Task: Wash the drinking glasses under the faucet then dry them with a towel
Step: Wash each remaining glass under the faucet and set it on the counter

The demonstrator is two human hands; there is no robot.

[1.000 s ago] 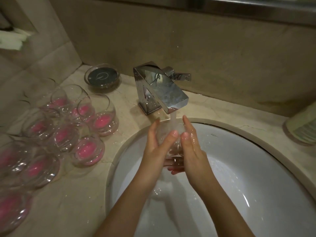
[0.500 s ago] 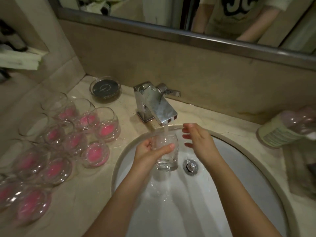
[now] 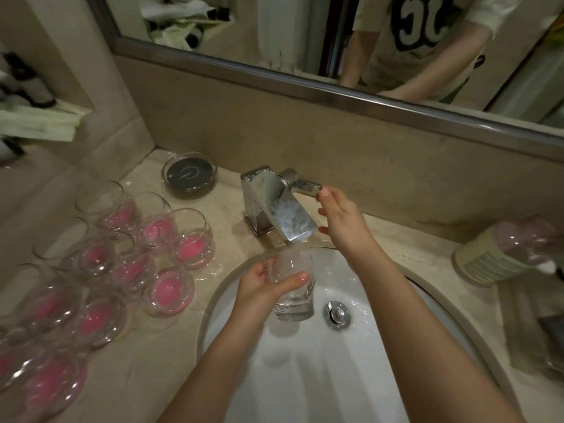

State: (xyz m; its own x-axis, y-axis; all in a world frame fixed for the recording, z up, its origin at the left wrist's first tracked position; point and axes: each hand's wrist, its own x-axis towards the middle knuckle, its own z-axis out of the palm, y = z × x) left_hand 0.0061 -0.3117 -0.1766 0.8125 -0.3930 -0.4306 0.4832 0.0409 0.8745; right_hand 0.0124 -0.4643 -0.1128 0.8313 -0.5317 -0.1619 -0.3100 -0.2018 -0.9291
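The left hand (image 3: 259, 285) wraps its fingers round an upright glass (image 3: 293, 288), mouth up, under the faucet (image 3: 274, 206). The right hand (image 3: 341, 221), fingers loosely spread, touches the faucet's handle (image 3: 305, 186).

Dark soap dish (image 3: 189, 174), lying bottle (image 3: 503, 257)

- Clear drinking glass (image 3: 293, 288): upright under the faucet (image 3: 279, 210) spout, over the sink.
- Chrome faucet: angular, water running from its spout.
- Pink-bottomed glasses (image 3: 171, 291): clustered on the worktop, left.
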